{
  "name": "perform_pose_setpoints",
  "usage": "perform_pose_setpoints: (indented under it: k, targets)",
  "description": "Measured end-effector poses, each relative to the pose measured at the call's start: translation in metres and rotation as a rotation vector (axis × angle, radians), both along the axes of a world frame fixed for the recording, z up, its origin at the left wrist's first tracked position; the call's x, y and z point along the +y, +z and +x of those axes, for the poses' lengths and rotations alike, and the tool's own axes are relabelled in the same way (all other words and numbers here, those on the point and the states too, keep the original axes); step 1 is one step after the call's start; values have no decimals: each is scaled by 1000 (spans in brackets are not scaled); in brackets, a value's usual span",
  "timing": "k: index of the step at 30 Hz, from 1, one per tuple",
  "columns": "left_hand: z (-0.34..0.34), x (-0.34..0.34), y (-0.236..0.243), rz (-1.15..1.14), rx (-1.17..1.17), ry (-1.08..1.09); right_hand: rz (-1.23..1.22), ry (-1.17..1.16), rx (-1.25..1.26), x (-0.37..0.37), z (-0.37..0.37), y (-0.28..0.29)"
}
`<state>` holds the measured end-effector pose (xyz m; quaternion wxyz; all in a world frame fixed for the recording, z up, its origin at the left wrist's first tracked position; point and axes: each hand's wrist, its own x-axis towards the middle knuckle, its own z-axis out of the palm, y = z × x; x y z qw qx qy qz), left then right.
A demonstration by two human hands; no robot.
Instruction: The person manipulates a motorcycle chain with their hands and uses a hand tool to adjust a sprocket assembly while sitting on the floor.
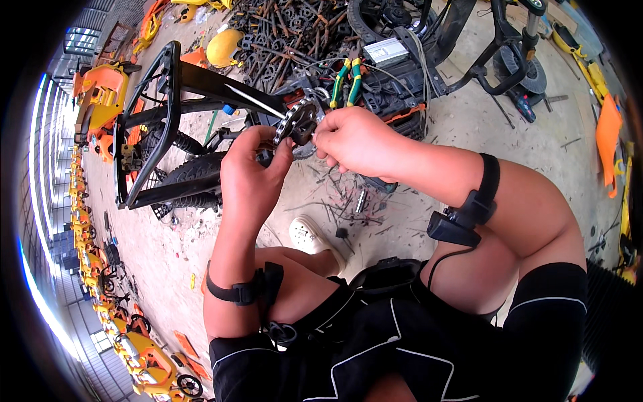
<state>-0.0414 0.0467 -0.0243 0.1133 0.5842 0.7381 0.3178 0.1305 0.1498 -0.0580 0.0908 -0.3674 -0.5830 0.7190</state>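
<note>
A dark toothed metal sprocket point(295, 123) is held up in front of me, next to a black bike frame point(221, 87). My left hand point(254, 164) is closed, thumb and fingers gripping its lower left edge. On its right side my right hand point(351, 137) is also closed, fingertips pinched together; whether they hold the sprocket or a small part at it is hidden. A thin pale metal rod point(254, 100) slants up and left from behind the sprocket. Just beyond my right hand are green-and-yellow-handled pliers point(345, 79).
A heap of rusty metal parts point(295, 40) lies at the back, beside a yellow helmet-like shell point(225, 48). A black tyre point(194, 171) is under the frame. A silver-topped box point(386, 51) with cables stands behind the pliers. A drill point(524, 106) lies right. Scraps litter the floor.
</note>
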Motion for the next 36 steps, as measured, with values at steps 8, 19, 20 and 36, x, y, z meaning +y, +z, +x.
perform_pose_setpoints:
  k: [8,19,20,36]
  targets:
    - [3,2,-3,78,-15,-10,263,-5,-39,-3,2,1]
    - [10,10,-6,33,-177,-88,530,-73,-135,1,17,2]
    - [11,10,-5,21,-175,-109,540,-85,-139,1,19,2]
    - [3,5,5,-86,-415,-110,629,-38,-231,13,50,2]
